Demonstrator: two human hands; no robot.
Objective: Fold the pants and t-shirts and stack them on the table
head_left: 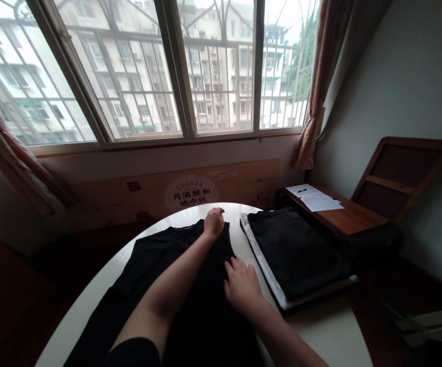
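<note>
A black shirt (148,270) lies spread on the round white table (102,275), its neckline towards the window. My left hand (214,223) reaches across it to the far right shoulder, with curled fingers closed on the cloth there. Lower down, my right hand (241,286) rests on the shirt's right edge, palm down and fingers spread. Part of the shirt is hidden under my left forearm. To the right of my right hand is a stack of folded clothes (297,250), black on top with a white layer below.
Beyond the table stand a long printed cardboard box (148,191) and a barred window (221,76) with curtains (312,117). At the right, a wooden side table (358,219) holds white papers (316,199) and a pen. A brown wooden panel (404,173) leans behind it.
</note>
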